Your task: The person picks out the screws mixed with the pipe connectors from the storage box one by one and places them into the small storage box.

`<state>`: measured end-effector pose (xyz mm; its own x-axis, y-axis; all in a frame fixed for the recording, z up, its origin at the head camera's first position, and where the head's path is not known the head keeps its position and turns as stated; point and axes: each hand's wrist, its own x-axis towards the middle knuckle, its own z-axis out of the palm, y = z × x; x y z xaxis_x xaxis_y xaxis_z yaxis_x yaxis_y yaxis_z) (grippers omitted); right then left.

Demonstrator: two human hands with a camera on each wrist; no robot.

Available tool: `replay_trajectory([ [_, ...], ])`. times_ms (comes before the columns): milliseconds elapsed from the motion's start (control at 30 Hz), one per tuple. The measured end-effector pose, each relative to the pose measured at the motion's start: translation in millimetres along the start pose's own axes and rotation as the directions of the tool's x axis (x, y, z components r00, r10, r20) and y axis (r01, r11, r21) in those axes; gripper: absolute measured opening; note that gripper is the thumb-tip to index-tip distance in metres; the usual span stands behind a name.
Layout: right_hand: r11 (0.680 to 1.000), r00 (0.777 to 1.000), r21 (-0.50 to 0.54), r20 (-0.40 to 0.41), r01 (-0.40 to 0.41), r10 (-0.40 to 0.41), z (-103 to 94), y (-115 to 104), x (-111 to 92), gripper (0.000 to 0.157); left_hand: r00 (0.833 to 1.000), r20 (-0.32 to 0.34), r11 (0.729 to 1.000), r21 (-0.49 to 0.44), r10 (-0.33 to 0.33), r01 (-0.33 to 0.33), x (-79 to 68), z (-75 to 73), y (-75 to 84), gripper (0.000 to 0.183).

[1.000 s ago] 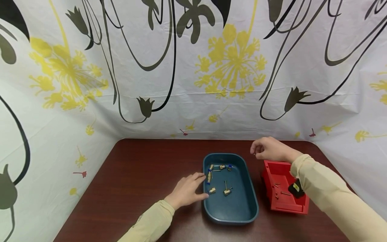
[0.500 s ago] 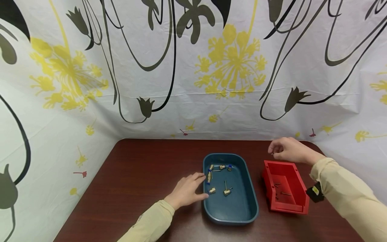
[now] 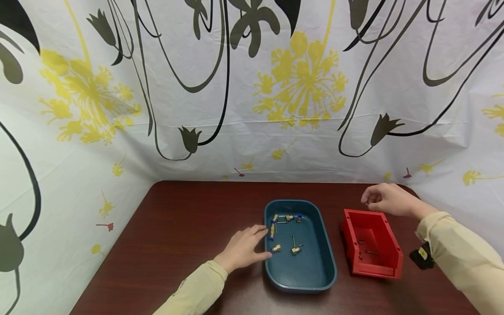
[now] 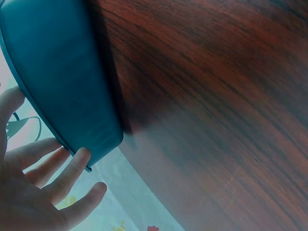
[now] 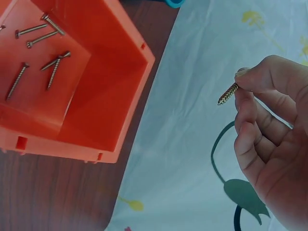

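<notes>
Between thumb and fingertips my right hand (image 3: 391, 199) pinches a small brass-coloured screw (image 5: 228, 94), its threaded tip pointing outward in the right wrist view. That hand is above the back edge of the red bin (image 3: 378, 267). Several screws (image 5: 42, 38) lie loose on the bin's floor. My left hand (image 3: 245, 247) rests with spread fingers at the left rim of the blue tray (image 3: 301, 280); the left wrist view shows its fingertips right at that rim. Inside the tray are several brass fittings (image 3: 295, 250), some with blue ends, and a few screws (image 3: 293, 240).
Both containers stand on a dark wood table (image 3: 189, 227), the red bin to the right of the tray. A white floral-printed cloth (image 3: 236, 109) hangs behind the table and at its sides. A black wrist device (image 3: 422, 257) sits on the right sleeve.
My right hand has moved to the right, away from the tray side, with its fingers still pinched; its sleeve no longer covers the red bin. The left hand has stayed in place.
</notes>
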<state>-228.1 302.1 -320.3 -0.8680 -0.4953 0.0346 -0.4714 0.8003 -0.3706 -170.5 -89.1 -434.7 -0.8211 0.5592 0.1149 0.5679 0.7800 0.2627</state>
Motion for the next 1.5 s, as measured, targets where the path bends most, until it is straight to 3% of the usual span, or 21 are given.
replay_trajectory([
  [633,0.997,0.998,0.068,0.059,-0.032,0.028,24.5,22.9,-6.1,0.011,1.0,0.005,1.0,-0.003,-0.003,0.003,-1.3,0.3,0.7,0.064],
  [967,0.997,0.997,0.077,0.077,-0.007,0.001,39.7,29.0,-8.2,0.016,1.0,0.001,1.0,-0.003,0.005,-0.005,-2.1,1.1,-0.4,0.064],
  [1200,0.997,0.997,0.069,0.071,-0.033,0.028,32.5,23.1,-3.1,0.012,1.0,0.0,1.0,-0.004,0.002,-0.002,-1.8,-0.2,-0.2,0.064],
  [1500,0.998,0.999,0.055,0.04,0.002,-0.004,15.5,0.0,12.4,0.013,1.0,0.002,1.0,-0.012,0.0,0.0,-1.7,-0.2,-1.0,0.064],
])
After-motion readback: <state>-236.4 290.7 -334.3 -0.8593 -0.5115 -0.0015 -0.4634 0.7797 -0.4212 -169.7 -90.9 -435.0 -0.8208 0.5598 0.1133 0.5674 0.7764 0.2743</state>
